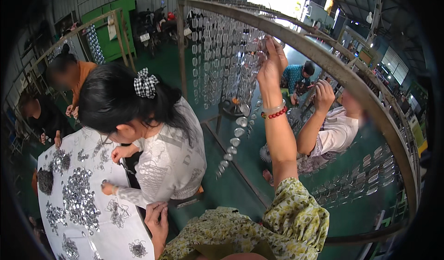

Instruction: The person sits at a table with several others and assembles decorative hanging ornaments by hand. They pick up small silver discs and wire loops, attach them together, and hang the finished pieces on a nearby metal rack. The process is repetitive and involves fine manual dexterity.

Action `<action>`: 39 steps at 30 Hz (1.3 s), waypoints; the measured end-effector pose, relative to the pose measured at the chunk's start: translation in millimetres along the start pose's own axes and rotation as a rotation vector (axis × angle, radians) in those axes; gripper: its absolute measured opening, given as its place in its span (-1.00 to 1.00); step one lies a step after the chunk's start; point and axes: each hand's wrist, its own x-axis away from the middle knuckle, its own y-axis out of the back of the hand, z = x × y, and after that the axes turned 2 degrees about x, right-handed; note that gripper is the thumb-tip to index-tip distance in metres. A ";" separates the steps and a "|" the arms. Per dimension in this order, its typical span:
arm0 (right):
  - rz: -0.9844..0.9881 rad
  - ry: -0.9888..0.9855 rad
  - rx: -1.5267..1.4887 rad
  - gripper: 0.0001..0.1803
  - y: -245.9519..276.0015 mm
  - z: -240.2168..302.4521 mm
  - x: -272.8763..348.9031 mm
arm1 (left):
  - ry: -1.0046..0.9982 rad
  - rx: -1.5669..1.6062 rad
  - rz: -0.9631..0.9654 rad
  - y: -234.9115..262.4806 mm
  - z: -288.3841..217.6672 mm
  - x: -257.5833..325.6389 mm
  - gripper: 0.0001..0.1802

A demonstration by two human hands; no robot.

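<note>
My right hand is raised to the rusty metal rail of a hanging rack, fingers pinched together close beneath it. What they grip is too small to make out. Strands of shiny metal discs and rings hang beside that hand. One strand of rounded silver pieces dangles lower, slanting down to the left. At the edge of a white-covered table, my left hand rests with its fingers loosely bent and slightly apart, apparently holding nothing.
Piles of silver pieces and wire hooks lie on the table. A person in a white top leans over it close on my left. Another person sits beyond the rack at right. More strands hang lower right.
</note>
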 end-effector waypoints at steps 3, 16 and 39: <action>-0.099 -0.001 0.066 -0.85 -15.1 15.6 -8.5 | -0.008 0.020 -0.038 4.3 12.6 11.6 -0.86; 0.402 -0.066 0.289 -0.67 8.3 -0.3 -86.1 | -0.015 -0.030 -0.163 -3.8 14.9 22.4 -0.86; 0.662 0.041 0.765 -0.67 57.7 -35.5 -100.7 | -0.095 0.071 -0.230 -22.6 12.6 49.6 -0.79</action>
